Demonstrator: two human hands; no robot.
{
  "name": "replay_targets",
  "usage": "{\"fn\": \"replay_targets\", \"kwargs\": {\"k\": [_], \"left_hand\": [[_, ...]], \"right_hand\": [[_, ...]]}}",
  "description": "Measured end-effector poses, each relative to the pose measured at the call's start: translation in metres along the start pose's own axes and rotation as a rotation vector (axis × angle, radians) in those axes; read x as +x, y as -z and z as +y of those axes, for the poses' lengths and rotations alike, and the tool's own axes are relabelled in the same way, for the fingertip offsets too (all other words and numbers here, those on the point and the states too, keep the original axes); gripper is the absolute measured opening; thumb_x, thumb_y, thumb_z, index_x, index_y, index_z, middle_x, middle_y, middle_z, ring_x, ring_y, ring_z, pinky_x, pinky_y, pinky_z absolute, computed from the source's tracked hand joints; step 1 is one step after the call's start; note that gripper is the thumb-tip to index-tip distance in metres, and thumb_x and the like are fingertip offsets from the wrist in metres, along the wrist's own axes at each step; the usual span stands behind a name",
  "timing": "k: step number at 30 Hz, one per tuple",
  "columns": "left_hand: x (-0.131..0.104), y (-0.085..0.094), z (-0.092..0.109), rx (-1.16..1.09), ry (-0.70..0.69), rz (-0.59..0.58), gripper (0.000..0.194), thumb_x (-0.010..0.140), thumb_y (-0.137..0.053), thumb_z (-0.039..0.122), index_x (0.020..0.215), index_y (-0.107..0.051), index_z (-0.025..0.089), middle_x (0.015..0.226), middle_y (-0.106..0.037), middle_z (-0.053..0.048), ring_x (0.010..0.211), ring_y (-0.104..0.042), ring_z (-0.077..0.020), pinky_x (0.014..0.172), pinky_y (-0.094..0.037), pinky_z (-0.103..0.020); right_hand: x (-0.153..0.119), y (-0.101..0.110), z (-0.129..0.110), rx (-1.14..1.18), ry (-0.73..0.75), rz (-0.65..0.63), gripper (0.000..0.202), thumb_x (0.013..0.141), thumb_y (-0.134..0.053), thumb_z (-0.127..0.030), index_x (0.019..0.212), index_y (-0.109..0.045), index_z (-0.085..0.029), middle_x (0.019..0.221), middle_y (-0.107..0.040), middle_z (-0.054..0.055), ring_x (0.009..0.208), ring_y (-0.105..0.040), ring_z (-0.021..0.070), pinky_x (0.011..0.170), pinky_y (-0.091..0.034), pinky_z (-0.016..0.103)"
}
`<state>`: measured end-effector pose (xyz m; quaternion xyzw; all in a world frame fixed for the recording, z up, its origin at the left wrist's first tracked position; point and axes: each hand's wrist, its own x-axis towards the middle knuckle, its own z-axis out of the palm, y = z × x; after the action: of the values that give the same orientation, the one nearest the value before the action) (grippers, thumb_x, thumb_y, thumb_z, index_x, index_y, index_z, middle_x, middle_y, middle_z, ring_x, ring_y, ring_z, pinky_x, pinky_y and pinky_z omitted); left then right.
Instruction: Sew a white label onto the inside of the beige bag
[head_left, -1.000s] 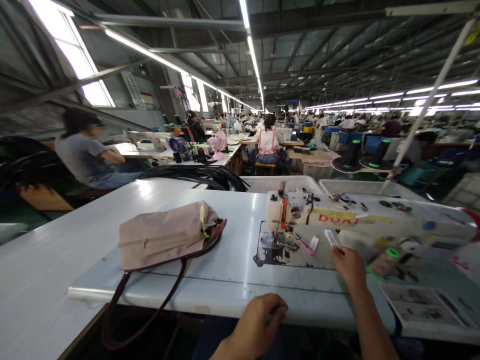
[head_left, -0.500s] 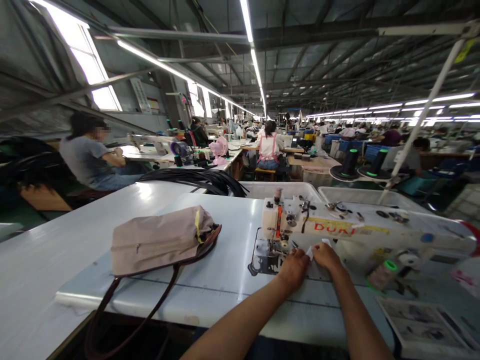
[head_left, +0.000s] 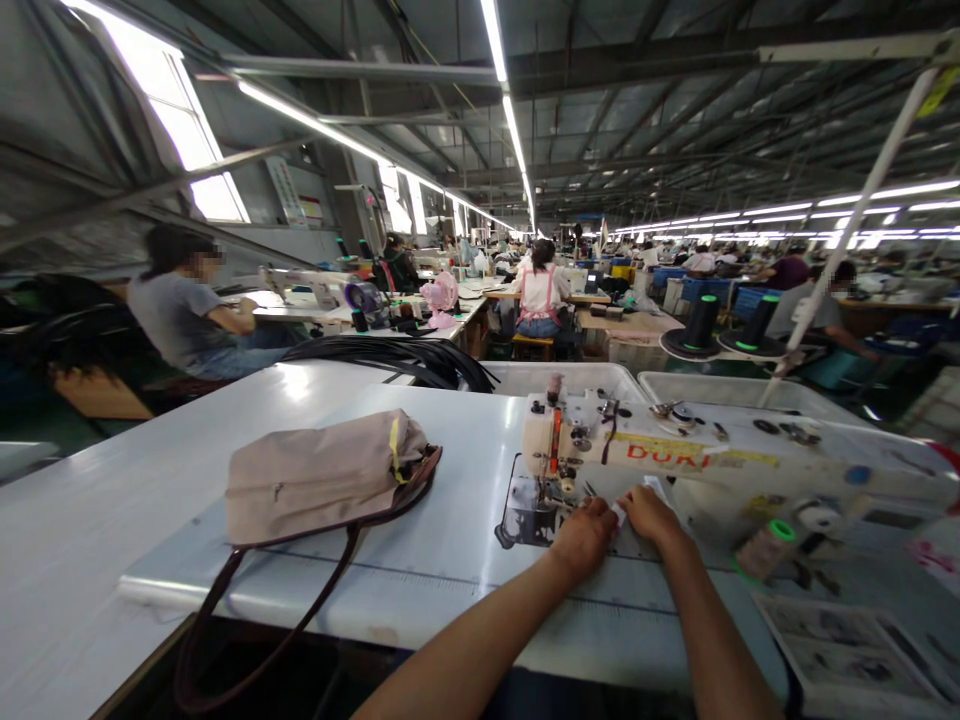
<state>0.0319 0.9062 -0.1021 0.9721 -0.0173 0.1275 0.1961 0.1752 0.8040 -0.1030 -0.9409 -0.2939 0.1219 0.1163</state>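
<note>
Close together beneath the arm of a white sewing machine (head_left: 652,450), both my hands work at a small white piece (head_left: 619,513), perhaps paper or cloth. The fingers of my left hand (head_left: 589,538) are closed at its left side, just right of the needle area and metal plate (head_left: 521,525). My right hand (head_left: 649,512) pinches it from the right, and a white end shows behind those fingers. A pointed metal tip (head_left: 589,490) sticks up beside my left fingers; its kind is unclear. To the left a beige bag (head_left: 311,480) with dark brown straps lies on its side.
The bag's strap (head_left: 281,640) hangs over the table's front edge. Black strips (head_left: 390,358) lie at the back of the table (head_left: 112,510). A thread spool (head_left: 766,550) stands by the machine, white bins (head_left: 562,378) behind it. Co-workers sit further off, one at left (head_left: 176,310).
Both hands stay at the white piece, with only slight finger movement. The whole view has shifted a little. The bag and machine keep their places.
</note>
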Motion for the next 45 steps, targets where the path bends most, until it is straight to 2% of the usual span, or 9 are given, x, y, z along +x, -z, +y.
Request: {"fn": "replay_targets", "kwargs": {"k": [11, 24, 31, 34, 36, 39, 40, 42, 45], "left_hand": [[-0.002, 0.001, -0.006, -0.009, -0.032, 0.034, 0.014, 0.086, -0.055, 0.027, 0.096, -0.061, 0.018, 0.105, -0.059, -0.006, 0.100, -0.055, -0.0203, 0.090, -0.046, -0.030], [-0.005, -0.002, -0.009, -0.057, -0.051, 0.068, 0.016, 0.088, -0.056, 0.029, 0.098, -0.064, 0.019, 0.108, -0.061, -0.005, 0.101, -0.056, -0.0187, 0.092, -0.046, -0.030], [-0.008, 0.001, -0.006, -0.086, -0.030, 0.111, 0.018, 0.088, -0.054, 0.028, 0.099, -0.064, 0.017, 0.107, -0.062, -0.008, 0.102, -0.056, -0.0227, 0.092, -0.047, -0.037], [-0.016, 0.011, -0.002, -0.117, -0.006, 0.141, 0.021, 0.083, -0.060, 0.032, 0.096, -0.064, 0.016, 0.118, -0.058, -0.012, 0.107, -0.055, -0.0287, 0.092, -0.046, -0.044], [-0.027, 0.023, 0.004, -0.154, 0.007, 0.172, 0.029, 0.081, -0.062, 0.035, 0.104, -0.062, 0.016, 0.132, -0.050, -0.014, 0.118, -0.049, -0.0308, 0.099, -0.043, -0.046], [-0.051, 0.047, 0.021, -0.246, -0.007, 0.189, 0.046, 0.087, -0.054, 0.037, 0.129, -0.046, 0.018, 0.136, -0.049, -0.013, 0.124, -0.047, -0.0218, 0.105, -0.039, -0.036], [-0.060, 0.056, 0.028, -0.296, -0.024, 0.175, 0.056, 0.086, -0.055, 0.040, 0.134, -0.038, 0.017, 0.134, -0.052, -0.013, 0.122, -0.050, -0.0199, 0.103, -0.041, -0.033], [-0.078, 0.072, 0.042, -0.482, -0.024, 0.090, 0.066, 0.082, -0.061, 0.040, 0.137, -0.035, 0.015, 0.132, -0.055, -0.015, 0.121, -0.053, -0.0239, 0.102, -0.042, -0.035], [-0.099, 0.089, 0.059, -0.813, 0.112, -0.030, 0.040, 0.093, -0.044, 0.039, 0.125, -0.049, 0.015, 0.099, -0.069, -0.011, 0.090, -0.067, -0.0208, 0.080, -0.050, -0.032]], "right_hand": [[0.005, 0.004, 0.003, 0.042, 0.064, -0.027, 0.032, 0.093, -0.047, -0.041, 0.088, -0.062, -0.014, 0.091, -0.066, 0.005, 0.089, -0.062, 0.0161, 0.086, -0.048, 0.039], [-0.002, 0.007, -0.001, 0.146, 0.143, -0.107, 0.028, 0.087, -0.058, -0.039, 0.076, -0.062, -0.013, 0.077, -0.065, 0.000, 0.077, -0.062, 0.0147, 0.077, -0.049, 0.034], [-0.012, 0.009, 0.000, 0.134, 0.076, 0.002, 0.021, 0.087, -0.058, -0.031, 0.075, -0.060, -0.014, 0.077, -0.063, 0.000, 0.077, -0.060, 0.0140, 0.078, -0.047, 0.034], [-0.032, 0.020, 0.009, 0.169, 0.057, 0.064, 0.016, 0.085, -0.055, -0.024, 0.074, -0.060, -0.014, 0.076, -0.063, 0.002, 0.075, -0.058, 0.0158, 0.073, -0.044, 0.032], [-0.055, 0.031, 0.012, 0.223, 0.078, 0.082, 0.018, 0.084, -0.051, -0.026, 0.074, -0.061, -0.014, 0.074, -0.064, 0.005, 0.073, -0.058, 0.0175, 0.067, -0.041, 0.030], [-0.097, 0.049, 0.000, 0.331, 0.189, 0.032, 0.024, 0.082, -0.051, -0.036, 0.074, -0.061, -0.016, 0.071, -0.063, 0.002, 0.069, -0.057, 0.0166, 0.062, -0.041, 0.027], [-0.111, 0.055, -0.009, 0.361, 0.229, 0.004, 0.025, 0.081, -0.053, -0.040, 0.075, -0.061, -0.017, 0.070, -0.063, 0.001, 0.068, -0.057, 0.0160, 0.061, -0.041, 0.026], [-0.136, 0.064, -0.030, 0.464, 0.293, -0.091, 0.024, 0.080, -0.055, -0.041, 0.078, -0.062, -0.017, 0.070, -0.061, 0.000, 0.068, -0.056, 0.0160, 0.060, -0.040, 0.025], [-0.160, 0.067, -0.060, 0.593, 0.284, -0.189, 0.020, 0.078, -0.058, -0.036, 0.076, -0.061, -0.017, 0.067, -0.061, 0.000, 0.066, -0.055, 0.0161, 0.059, -0.040, 0.026]]}}
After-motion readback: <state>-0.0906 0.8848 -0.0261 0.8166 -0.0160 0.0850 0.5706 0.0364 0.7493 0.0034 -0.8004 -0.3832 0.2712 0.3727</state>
